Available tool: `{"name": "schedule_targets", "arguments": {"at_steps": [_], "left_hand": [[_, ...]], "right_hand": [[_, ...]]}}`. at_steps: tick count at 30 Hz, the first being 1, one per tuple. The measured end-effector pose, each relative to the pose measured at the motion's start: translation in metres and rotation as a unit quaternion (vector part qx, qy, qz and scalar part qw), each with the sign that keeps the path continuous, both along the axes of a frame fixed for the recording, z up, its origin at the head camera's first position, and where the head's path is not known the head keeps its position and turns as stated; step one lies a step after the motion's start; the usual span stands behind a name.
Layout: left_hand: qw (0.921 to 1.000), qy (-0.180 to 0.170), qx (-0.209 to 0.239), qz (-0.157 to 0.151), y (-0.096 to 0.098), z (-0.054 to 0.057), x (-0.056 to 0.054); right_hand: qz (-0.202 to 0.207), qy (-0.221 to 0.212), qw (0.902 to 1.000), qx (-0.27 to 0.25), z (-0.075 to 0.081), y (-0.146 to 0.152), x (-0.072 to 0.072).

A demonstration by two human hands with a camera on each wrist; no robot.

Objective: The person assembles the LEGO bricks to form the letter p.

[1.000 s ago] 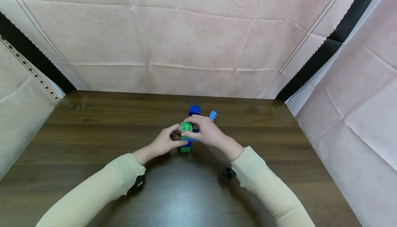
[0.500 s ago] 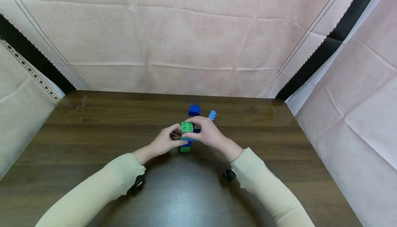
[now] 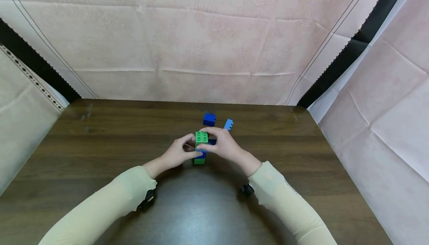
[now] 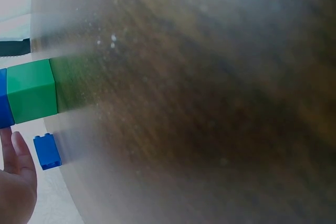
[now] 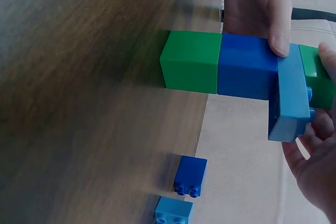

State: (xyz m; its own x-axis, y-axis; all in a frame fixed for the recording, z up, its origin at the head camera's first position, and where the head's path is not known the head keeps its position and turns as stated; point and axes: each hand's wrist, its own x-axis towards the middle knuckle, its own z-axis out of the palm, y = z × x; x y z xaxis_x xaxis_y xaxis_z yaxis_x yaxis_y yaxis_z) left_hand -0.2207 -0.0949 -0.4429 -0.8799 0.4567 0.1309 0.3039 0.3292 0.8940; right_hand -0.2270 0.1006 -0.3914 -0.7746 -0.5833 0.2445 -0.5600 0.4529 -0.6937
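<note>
A stack of toy building bricks stands upright on the table between both hands. From the bottom it has a green brick (image 5: 191,61), a dark blue brick (image 5: 247,66), a light blue brick (image 5: 291,95) jutting out to the right, and a green brick (image 3: 202,137) with studs on top. My left hand (image 3: 174,153) grips the stack from the left, its thumb at the seam between dark and light blue. From the right, my right hand (image 3: 225,142) pinches the top green brick between thumb and fingers. The right thumb partly hides the light blue brick in the head view.
Behind the stack on the brown wooden table (image 3: 100,137) lie a loose dark blue brick (image 3: 209,119) and a loose light blue brick (image 3: 228,124). Pale cloth (image 3: 207,51) hangs beyond the table's far edge and at both sides.
My right thumb and fingers have come slightly lower around the top of the stack, covering more of the light blue brick. The left hand and the stack hold their place.
</note>
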Motion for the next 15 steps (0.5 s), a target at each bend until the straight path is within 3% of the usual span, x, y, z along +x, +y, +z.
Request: {"name": "schedule_targets", "arguments": {"at_steps": [15], "left_hand": [[1.0000,-0.007,0.001,0.001,-0.002,-0.001,0.000]], "right_hand": [[0.026,-0.071,0.9968,0.026,0.008,0.012,-0.009]]}}
